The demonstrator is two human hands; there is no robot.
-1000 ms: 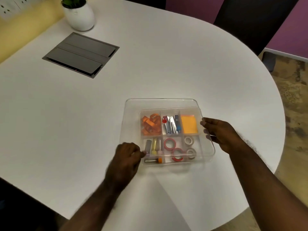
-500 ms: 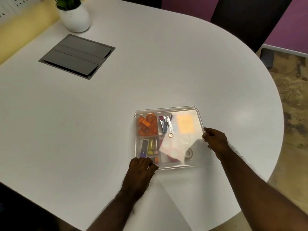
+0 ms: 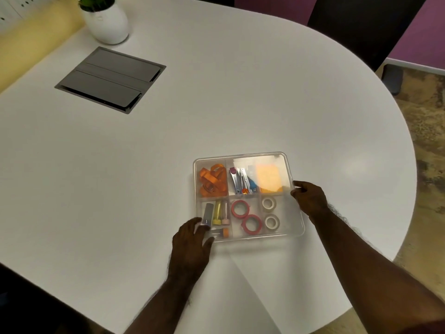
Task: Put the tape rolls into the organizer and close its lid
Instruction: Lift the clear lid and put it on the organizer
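Tape rolls, two red point(image 3: 246, 215) and two white point(image 3: 270, 212), sit inside the clear plastic lidded organizer point(image 3: 248, 196) on the white tabletop point(image 3: 216, 104); left hand point(image 3: 191, 242) spread flat on its near corner, right hand point(image 3: 309, 200) pinching its edge.

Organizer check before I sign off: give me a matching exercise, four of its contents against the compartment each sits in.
Things:
1. red tape rolls
2. white tape rolls
3. orange ribbon
4. yellow notepad

Compartments of the organizer:
A. far row, right
B. near row, middle
C. far row, left
D. near row, right

Pairs: 1-B, 2-D, 3-C, 4-A

The left hand rests at the near left corner, the right hand on the right edge.
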